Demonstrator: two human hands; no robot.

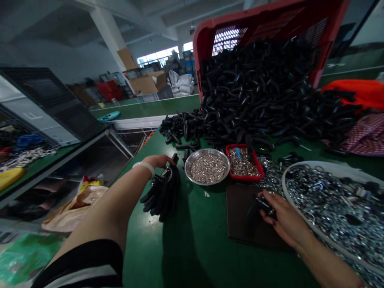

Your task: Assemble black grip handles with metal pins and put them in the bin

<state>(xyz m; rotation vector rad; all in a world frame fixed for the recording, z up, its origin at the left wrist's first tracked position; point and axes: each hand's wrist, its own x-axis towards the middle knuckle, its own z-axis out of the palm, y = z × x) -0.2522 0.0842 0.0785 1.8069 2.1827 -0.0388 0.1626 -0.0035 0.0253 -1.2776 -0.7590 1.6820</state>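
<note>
My left hand (pixel 160 161), with a white bracelet at the wrist, is at the left side of the table. Its fingers close on the top end of a black curved handle at a bundle of black handles (pixel 162 192) lying side by side. My right hand (pixel 280 214) holds a dark handle-like part (pixel 266 206) with a shiny metal bit, just above a dark brown pad (pixel 240 218). Between the hands stand a metal bowl (pixel 207 183) of small metal pieces and a red tray (pixel 246 179) with small metal pins and a blue-tipped tool (pixel 238 153).
A big red crate (pixel 198 52) lies tipped, spilling black handles (pixel 249 92) over the back of the green table (pixel 198 248). A wide white-rimmed basin (pixel 288 192) of metal rings and fittings is at the right. A bag (pixel 75 208) sits below the table's left edge.
</note>
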